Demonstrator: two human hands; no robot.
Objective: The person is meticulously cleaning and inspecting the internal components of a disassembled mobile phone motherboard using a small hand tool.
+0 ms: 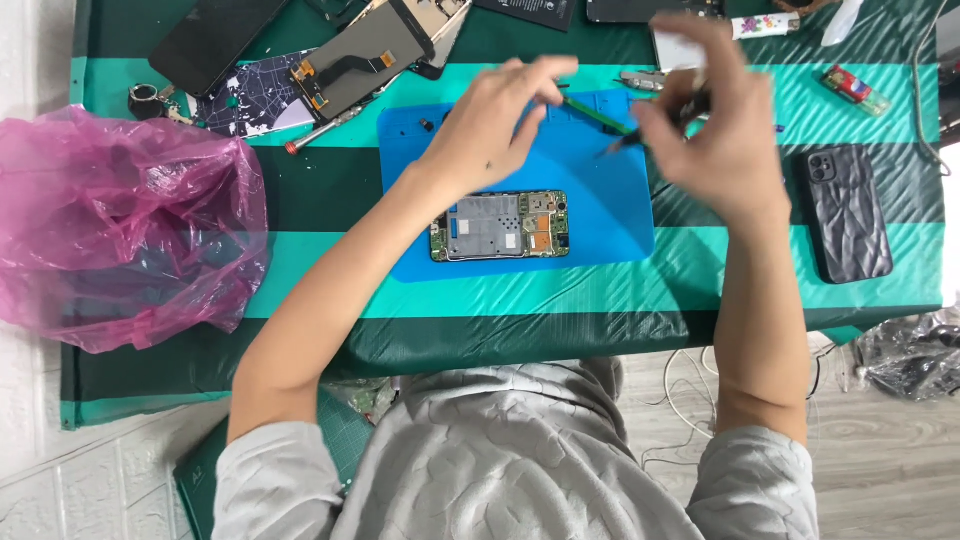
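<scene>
An opened phone (500, 226) with its circuit boards showing lies on a blue work mat (600, 215). My left hand (495, 125) hovers above the mat's far part, fingers pinched near the end of a green-handled tool (597, 115). My right hand (715, 115) is blurred and grips a dark thin tool (628, 141) whose tip points left toward the green one. Both hands are above the phone, apart from it.
A pink plastic bag (120, 225) lies at the left. A black phone case (849, 210) sits at the right. Detached screens and phone parts (350, 60) lie along the far edge of the green striped tablecloth (500, 300). Cables trail on the floor.
</scene>
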